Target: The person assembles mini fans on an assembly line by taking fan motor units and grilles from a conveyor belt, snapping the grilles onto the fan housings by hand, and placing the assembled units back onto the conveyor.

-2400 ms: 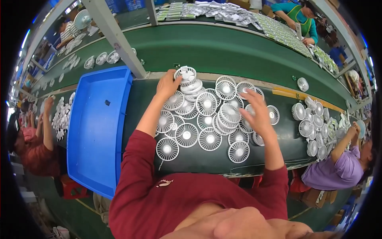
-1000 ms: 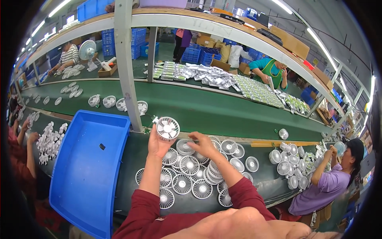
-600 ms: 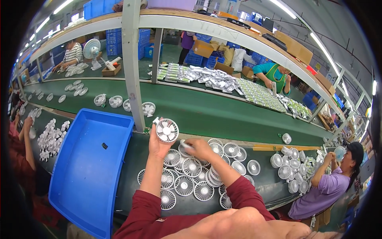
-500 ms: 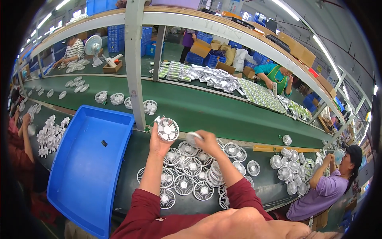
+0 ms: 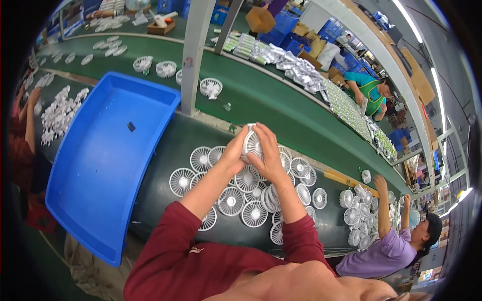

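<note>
A small white fan head (image 5: 252, 144) is clasped between my two hands above the worktable. Its spoked round grille faces partly to the right, and the blades behind cannot be made out. My left hand (image 5: 234, 154) is closed round its left side. My right hand (image 5: 270, 156) presses on its right side, fingers over the top and thumb along the lower edge. Below and around my forearms lie several loose white fan grilles (image 5: 231, 200), some overlapping and some stacked.
A large blue tray (image 5: 95, 210) stands to my left with a small dark piece (image 5: 131, 126) inside. Beyond the post (image 5: 193, 65), a green conveyor belt (image 5: 296, 143) carries open fan heads (image 5: 211, 88). Right of me, a co-worker in purple (image 5: 376, 258) reaches out beside piled fan heads (image 5: 352, 216).
The loose grille in my right hand has come onto the fan head in my left. Both hands are now together round it. The view has tilted, and the right-hand co-worker's arm has risen.
</note>
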{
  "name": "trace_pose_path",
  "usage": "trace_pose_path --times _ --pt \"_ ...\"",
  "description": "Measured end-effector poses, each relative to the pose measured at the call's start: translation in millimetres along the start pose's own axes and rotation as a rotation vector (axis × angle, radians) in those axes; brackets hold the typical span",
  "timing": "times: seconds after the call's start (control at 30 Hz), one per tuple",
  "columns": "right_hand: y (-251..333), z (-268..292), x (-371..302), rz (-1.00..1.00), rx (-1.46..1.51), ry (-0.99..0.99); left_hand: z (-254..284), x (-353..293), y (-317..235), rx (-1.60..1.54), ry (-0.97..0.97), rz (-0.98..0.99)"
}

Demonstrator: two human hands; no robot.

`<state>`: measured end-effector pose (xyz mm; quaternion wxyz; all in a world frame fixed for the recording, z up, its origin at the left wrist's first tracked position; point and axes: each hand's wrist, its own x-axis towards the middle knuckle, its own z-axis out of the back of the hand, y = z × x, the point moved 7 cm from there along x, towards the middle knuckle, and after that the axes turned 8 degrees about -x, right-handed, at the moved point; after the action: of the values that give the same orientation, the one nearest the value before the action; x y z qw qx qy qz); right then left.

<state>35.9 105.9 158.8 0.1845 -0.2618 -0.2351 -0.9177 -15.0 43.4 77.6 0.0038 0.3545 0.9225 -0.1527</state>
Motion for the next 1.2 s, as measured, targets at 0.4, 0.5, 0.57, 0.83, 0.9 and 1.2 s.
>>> trace_pose_path --times 0.4,0.5,0.57,0.83,0.9,1.2 --pt "-2 -45 3 -0.354 0.749 -0.009 -43 -55 -37 0.979 -0.109 -0.997" --pt "9 -45 10 -0.487 0.921 -0.035 -53 -67 -46 1.152 -0.085 -1.208" --pt "3 -47 12 -0.505 0.995 -0.023 -54 -62 -44 1.162 -0.062 -1.244" --pt "-61 -50 -4 -0.703 0.812 0.095 -14 -19 -35 1.385 -0.012 -0.833" --pt "-132 -15 -25 -0.669 0.296 -0.001 -22 -13 -18 1.407 0.065 -0.786" --pt "-245 118 -161 -0.933 -0.766 -0.166 -3 -17 -50 1.643 -0.034 -0.706"
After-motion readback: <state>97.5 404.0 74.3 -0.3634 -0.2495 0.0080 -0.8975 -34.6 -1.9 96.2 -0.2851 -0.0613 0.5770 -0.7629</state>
